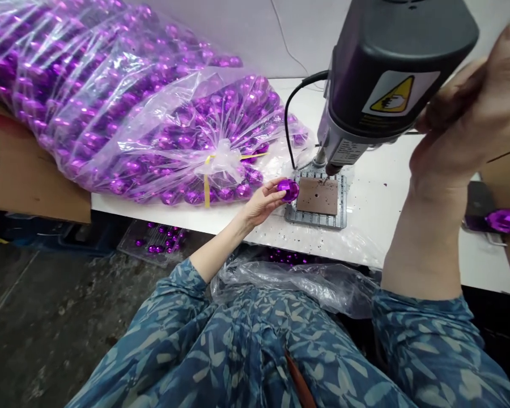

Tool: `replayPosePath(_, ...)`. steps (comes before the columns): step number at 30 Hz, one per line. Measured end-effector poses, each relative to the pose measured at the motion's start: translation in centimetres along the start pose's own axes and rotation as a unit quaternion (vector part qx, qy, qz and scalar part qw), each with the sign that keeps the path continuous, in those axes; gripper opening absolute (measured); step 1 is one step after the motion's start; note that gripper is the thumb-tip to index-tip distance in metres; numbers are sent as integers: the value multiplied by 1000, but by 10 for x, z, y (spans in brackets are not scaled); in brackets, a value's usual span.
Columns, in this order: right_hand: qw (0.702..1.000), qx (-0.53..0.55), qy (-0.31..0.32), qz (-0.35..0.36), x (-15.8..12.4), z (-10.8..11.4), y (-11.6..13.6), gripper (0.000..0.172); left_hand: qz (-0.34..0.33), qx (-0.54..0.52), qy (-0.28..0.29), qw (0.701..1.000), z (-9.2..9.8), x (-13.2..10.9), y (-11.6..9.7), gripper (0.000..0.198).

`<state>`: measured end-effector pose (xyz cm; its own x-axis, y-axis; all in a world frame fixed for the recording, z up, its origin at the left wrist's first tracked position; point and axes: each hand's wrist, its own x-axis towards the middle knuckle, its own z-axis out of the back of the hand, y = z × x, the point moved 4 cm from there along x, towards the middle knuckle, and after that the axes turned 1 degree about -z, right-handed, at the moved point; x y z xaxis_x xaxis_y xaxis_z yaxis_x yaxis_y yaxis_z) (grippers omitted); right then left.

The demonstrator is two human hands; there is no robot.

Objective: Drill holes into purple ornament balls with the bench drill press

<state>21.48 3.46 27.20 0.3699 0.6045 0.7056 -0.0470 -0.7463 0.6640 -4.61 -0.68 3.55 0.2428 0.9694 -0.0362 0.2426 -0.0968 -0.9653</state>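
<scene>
While a white counter [374,190] spans the workspace, a bulging clear plastic bag [153,107] packed with shiny purple faceted pieces [79,116] lies across its left side, the gathered neck bound by a yellow tie [207,190]. To the right of the bag stands a drill press [408,37], its dark housing bearing a warning label [397,93]. The right hand [493,107] is raised on the far right of that housing, fingers bent; their tips are hidden, so I cannot tell whether they grasp anything. Below the drill sits a slotted gray metal base [342,198] carrying a brown block [308,204]. The left hand [263,202] reaches in from the left, its fingers pinching a purple faceted bauble [289,190] by its left end. That bauble is just beside the block's left edge; whether the two touch I cannot tell. Near the block's middle is a small round hole [317,195].
</scene>
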Motion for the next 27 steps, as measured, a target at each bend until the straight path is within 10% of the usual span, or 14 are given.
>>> replayPosePath(13, 999, -36, 15, 21, -3, -2, 4, 77, -131, 146, 25, 980, -41, 58, 34, 68)
replayPosePath(27, 997, -63, 17, 31, -3, -2, 4, 78, -191, 290, 34, 937, -60, 52, 34, 57)
